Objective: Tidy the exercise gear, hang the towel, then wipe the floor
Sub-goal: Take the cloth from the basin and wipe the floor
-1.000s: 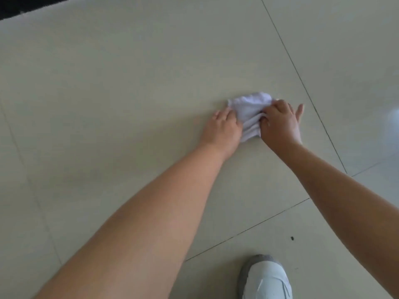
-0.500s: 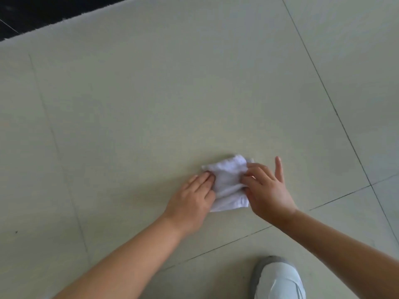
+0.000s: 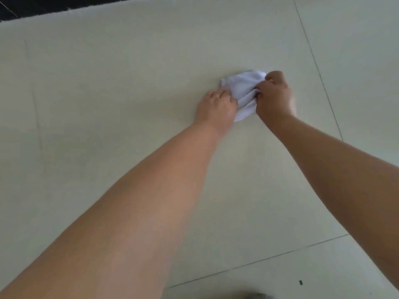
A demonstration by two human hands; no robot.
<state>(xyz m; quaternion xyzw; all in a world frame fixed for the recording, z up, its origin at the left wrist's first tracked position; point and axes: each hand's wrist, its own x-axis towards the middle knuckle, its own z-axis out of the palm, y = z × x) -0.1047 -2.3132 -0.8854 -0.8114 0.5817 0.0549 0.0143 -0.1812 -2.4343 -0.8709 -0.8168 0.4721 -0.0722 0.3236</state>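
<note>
White cloth [image 3: 243,91], bunched and creased on the floor [image 3: 129,83], gripped by curled fingers of both hands.

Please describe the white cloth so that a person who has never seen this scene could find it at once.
Look at the pale tiled floor, slightly right of the middle in the upper half of the view, where both bare arms meet. The white cloth lies crumpled there between the left hand and the right hand. It is the only fabric and the brightest thing on the floor.
</note>
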